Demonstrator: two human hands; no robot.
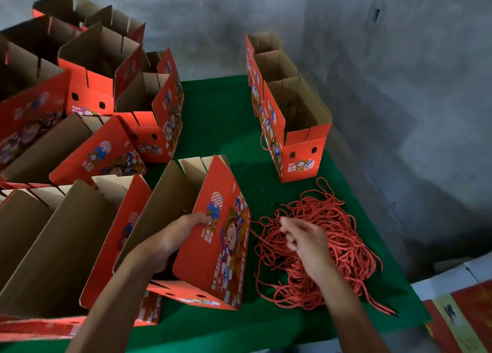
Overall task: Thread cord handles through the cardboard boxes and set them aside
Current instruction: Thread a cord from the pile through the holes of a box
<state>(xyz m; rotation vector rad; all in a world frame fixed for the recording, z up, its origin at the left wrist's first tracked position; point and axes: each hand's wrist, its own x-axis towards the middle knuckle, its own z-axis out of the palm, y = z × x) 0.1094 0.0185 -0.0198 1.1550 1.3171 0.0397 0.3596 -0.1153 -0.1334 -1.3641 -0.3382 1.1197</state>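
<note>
While the left hand grips the upper edge of the nearest red cardboard box, its thumb lies on the printed outer panel and its fingers curl down inside the open top. That box stands on the green table cover, tilted a little toward the camera, with its brown inner walls showing and its flaps standing up.

Just to the right of this box lies the pile of red cords, a loose tangle spread over the green cover, with a few single strands trailing out toward the box and toward the near edge of the table. The right hand hovers over the pile with its fingers loosely bent and pointing at the strands; motion blur hides the fingertips, so I cannot tell whether they pinch a cord or hold nothing.

Beyond the pile, farther from the camera, a row of boxes stands in line against the grey wall; the front one shows two round holes in its end panel, and a red cord loop hangs down its long printed side.

To the left of the held box, many more open boxes crowd together, some upright and some leaning on each other, their brown insides facing up.
</note>
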